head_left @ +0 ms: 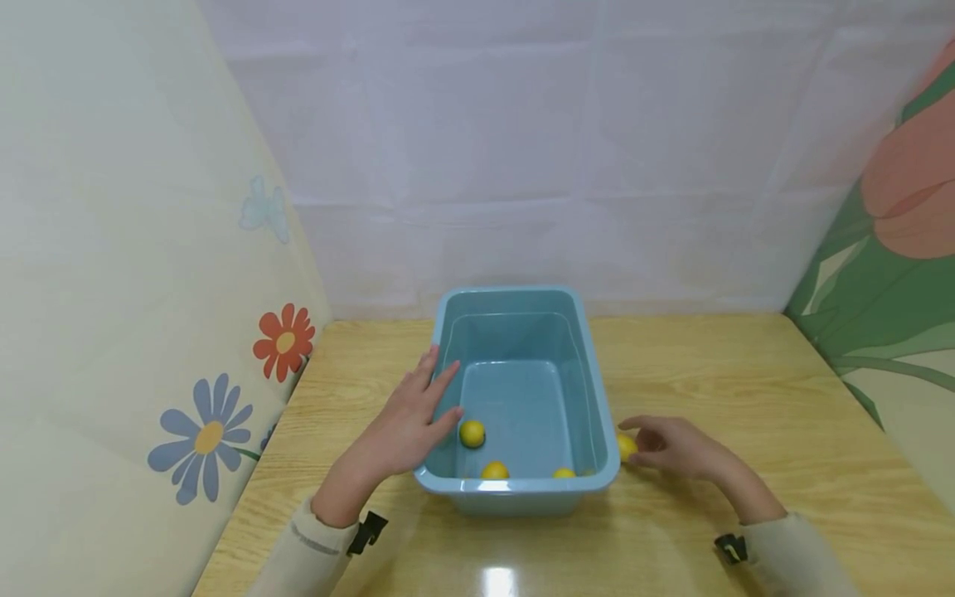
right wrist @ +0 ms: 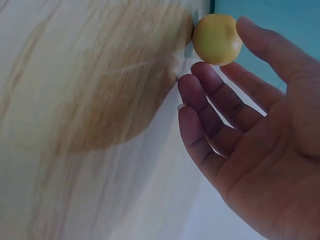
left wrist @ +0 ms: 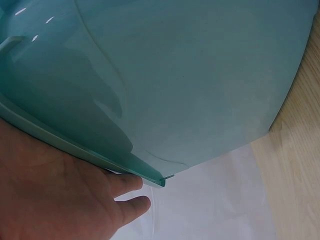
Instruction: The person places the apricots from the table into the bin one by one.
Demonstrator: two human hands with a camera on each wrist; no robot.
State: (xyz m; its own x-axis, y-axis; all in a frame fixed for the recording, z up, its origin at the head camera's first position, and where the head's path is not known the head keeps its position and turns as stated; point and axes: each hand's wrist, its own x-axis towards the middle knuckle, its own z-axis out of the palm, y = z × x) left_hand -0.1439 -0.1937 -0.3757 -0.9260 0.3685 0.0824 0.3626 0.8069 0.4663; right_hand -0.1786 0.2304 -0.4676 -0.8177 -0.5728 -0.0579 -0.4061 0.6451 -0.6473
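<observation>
A light blue plastic tub [head_left: 515,485] stands on the table with its rim up. My left hand [head_left: 406,423] lies with spread fingers over the tub's left rim; in the left wrist view that hand [left wrist: 60,195] is against the outer edge of the rim. Beside the tub's right wall, my right hand [head_left: 675,448] holds a small round yellow fruit [head_left: 627,448] between thumb and forefinger. The right wrist view shows this fruit [right wrist: 216,40] low at the tabletop, the other fingers loosely bent below it. Inside the tub are yellow fruits, one [head_left: 472,434] near the left wall and another [head_left: 495,470] behind the front rim.
One more yellow fruit [head_left: 564,473] is partly hidden by the tub's front rim. The wood-grain table [head_left: 701,365] meets a white cloth backdrop [head_left: 477,166] behind the tub. Panels printed with flowers [head_left: 209,435] stand at both sides.
</observation>
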